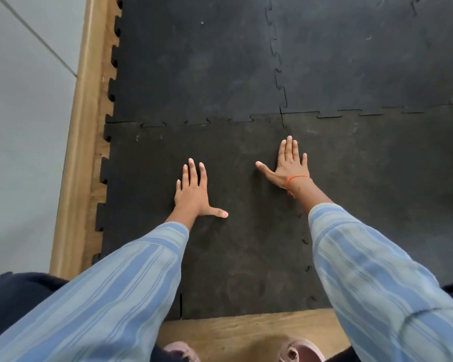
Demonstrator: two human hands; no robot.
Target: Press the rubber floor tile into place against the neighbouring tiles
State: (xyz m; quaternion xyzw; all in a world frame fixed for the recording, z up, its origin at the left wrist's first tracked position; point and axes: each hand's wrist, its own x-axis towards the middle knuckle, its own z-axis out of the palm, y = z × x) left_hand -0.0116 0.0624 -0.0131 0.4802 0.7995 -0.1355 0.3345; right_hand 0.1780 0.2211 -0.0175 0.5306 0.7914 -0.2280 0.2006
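A black rubber floor tile (236, 244) with jigsaw edges lies flat in front of me on a wooden floor. My left hand (194, 192) rests palm down on its middle, fingers spread, thumb pointing right. My right hand (288, 163) lies flat near the tile's right seam, fingers pointing at the far corner; an orange thread circles the wrist. The tile's far edge meets a neighbouring tile (194, 69) along an interlocked seam, and its right edge meets another tile (382, 184). Both hands hold nothing.
A wooden skirting board (81, 142) runs along the left, with a grey wall (24, 126) beyond it. Bare wooden floor (246, 333) shows below the tile's near edge. My two shoes (298, 352) peek in at the bottom. A fourth tile (372, 53) lies at the far right.
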